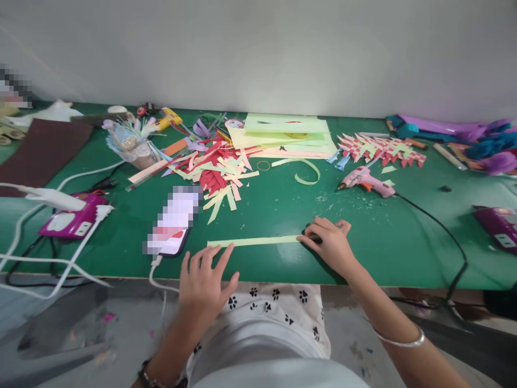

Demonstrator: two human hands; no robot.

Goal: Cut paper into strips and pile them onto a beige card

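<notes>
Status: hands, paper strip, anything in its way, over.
Left hand spread at left end of paper strip; right hand curled at right end. Strip flat on table. Nothing across its middle; phone clear, leftward.

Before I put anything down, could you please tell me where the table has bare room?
Bare table shows between the right hand and the glue gun's cord. A smaller patch lies beyond the strip, right of the paper pile. It is crowded at that pile and around the purple box.
</notes>
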